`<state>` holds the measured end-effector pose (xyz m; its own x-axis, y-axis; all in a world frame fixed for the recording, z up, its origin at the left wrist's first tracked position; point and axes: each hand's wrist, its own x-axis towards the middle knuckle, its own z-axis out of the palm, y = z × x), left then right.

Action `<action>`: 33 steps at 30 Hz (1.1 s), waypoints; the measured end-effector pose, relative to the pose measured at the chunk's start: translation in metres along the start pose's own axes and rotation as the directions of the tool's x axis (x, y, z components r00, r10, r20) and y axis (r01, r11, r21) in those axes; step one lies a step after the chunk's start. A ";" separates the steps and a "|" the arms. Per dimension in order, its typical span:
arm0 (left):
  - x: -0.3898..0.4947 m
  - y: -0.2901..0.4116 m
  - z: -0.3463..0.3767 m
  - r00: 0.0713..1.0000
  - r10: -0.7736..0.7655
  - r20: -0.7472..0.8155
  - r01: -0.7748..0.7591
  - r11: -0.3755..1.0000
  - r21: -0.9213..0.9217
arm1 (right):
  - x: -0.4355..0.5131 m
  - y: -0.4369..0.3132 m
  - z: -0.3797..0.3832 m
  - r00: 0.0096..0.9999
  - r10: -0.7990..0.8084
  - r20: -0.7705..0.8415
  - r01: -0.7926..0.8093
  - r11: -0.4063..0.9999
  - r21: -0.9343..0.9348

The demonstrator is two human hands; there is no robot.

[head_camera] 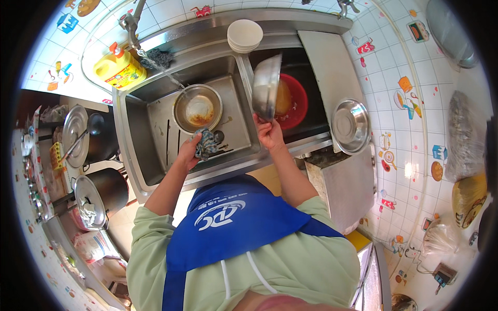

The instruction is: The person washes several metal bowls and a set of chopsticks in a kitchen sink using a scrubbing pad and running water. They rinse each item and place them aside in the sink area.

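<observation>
My left hand [189,151] grips a checked dishcloth [207,144] over the left sink basin [159,116]. Just beyond it, a metal bowl [198,109] with brownish residue rests on the basin floor, and water runs from the faucet [130,25] towards it. My right hand [269,133] holds a second metal bowl [266,87] by its rim, tipped steeply on its side. That bowl is over the right basin, beside a red plastic basin [297,103]. Something yellow-brown shows at the tipped bowl's edge; whether it is liquid pouring out or lies in the red basin, I cannot tell.
Stacked white bowls [245,35] stand on the sink's back ledge. A yellow detergent jug [120,69] and a dark scrubber [157,58] sit at the back left. On the right, a metal bowl [351,126] rests on a pale board [330,74]. Large pots [102,194] stand at the left.
</observation>
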<state>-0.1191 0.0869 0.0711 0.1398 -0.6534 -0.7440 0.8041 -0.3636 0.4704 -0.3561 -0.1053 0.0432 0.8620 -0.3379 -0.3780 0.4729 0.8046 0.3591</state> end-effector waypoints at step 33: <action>0.040 0.104 -0.072 0.759 0.265 0.595 -0.168 -0.803 0.572 | 0.108 0.115 0.072 0.903 -0.336 -0.267 -0.298 -0.043 -0.953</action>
<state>0.0120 0.0705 0.0558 -0.0247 -0.9872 -0.1577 -0.9996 0.0220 0.0192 -0.1950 -0.0842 0.1049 0.5709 -0.4447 -0.6901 -0.4520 0.5314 -0.7164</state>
